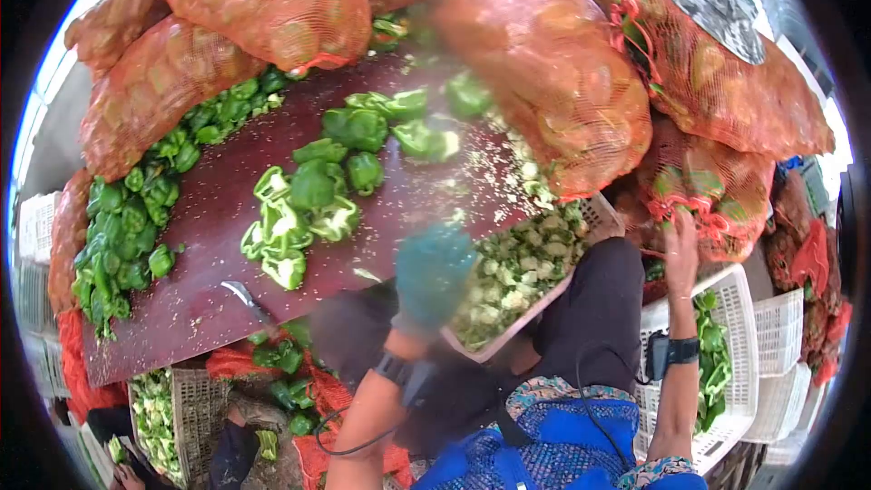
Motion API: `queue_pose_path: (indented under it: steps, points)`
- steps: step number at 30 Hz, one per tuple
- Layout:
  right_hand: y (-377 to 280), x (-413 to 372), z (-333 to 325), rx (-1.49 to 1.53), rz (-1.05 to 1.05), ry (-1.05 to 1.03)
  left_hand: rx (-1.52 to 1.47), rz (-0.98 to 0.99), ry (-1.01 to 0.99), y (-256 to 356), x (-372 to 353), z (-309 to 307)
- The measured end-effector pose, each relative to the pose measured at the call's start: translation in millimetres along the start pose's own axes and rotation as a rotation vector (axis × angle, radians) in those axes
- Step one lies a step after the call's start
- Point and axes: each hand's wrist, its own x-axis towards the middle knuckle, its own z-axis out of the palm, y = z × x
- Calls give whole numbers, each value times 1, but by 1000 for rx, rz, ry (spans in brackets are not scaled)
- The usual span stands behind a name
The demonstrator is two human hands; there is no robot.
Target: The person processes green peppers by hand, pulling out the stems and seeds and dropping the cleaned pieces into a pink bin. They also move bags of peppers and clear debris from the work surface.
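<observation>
My left hand (pixel 435 274), in a teal glove, is over the near edge of the dark red board (pixel 218 218); motion blurs its fingers. Beyond it on the board lie whole green bell peppers (pixel 313 183) and several cut-open pepper halves (pixel 283 268). Bare, my right hand (pixel 680 249) reaches with outstretched fingers to the lower edge of a red mesh sack (pixel 703 183) of peppers. Its fingertips are by the sack's gathered red netting, and contact is hard to make out. Between my knees sits a crate (pixel 594 218) heaped with pale pepper cores (pixel 522 263).
Full mesh sacks (pixel 553 73) line the board's far side. A knife (pixel 245 299) lies near its front edge, with piled peppers (pixel 122 236) at the left. A white crate (pixel 739 336) of green pieces stands right. Another person's hand (pixel 127 475) shows at lower left.
</observation>
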Motion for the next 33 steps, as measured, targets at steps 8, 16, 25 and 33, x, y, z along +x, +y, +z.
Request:
queue_pose_path:
  steps: [8, 16, 25, 33]
  points:
    - [-275, -79, 129, 836, -400, -315, 324, 179, 194, -53, -15, 33]
    - [-261, -21, 184, 352, -450, -220, -1049, -76, 584, -29, 3, 16]
    - [-299, 96, 297, -30, -407, -331, -1301, -273, 389, -26, 16, -18]
    - [-272, 102, 284, 319, -613, -221, -1269, -460, 486, -20, 33, -29]
